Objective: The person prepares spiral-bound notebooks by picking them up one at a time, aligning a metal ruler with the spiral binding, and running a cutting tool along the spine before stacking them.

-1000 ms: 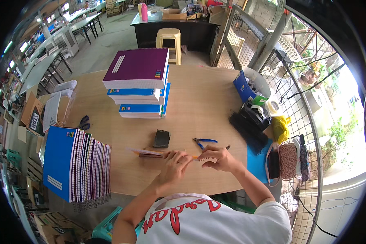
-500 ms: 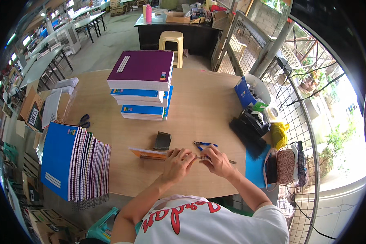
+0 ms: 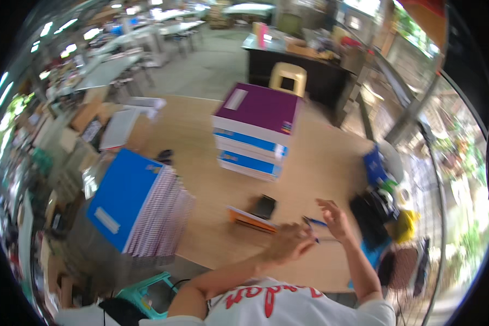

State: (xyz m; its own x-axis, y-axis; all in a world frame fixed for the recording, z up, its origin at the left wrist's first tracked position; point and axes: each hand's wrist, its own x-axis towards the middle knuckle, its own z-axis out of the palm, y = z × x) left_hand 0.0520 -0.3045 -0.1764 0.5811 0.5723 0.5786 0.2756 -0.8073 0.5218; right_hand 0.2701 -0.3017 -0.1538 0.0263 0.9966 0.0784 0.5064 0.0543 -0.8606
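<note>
My left hand [image 3: 294,242] is low over the table, just right of a thin orange-covered book or pad [image 3: 251,220]. Its fingers are curled and smeared by motion, so whether they hold anything is unclear. My right hand [image 3: 336,221] is raised apart from it, fingers spread, nothing in them. Between the hands lie blue-handled pliers [image 3: 317,222], partly hidden. A small dark block [image 3: 264,207] rests behind the orange item. Farther back stands a pile of thick notebooks with a purple cover [image 3: 263,106] on top and blue ones [image 3: 247,163] below.
At the left edge, a leaning row of spiral-bound notebooks with a blue cover [image 3: 126,195] stands near dark-handled scissors [image 3: 164,157]. Along the right edge are a black brush-like item [image 3: 368,214], a tape roll [image 3: 402,196] and a yellow bundle [image 3: 406,225]. A cream stool [image 3: 288,76] stands beyond the table.
My view has swung left, so the table's things sit farther right. My hands, close together over a thin rod-like item before, have separated; the right has lifted and opened.
</note>
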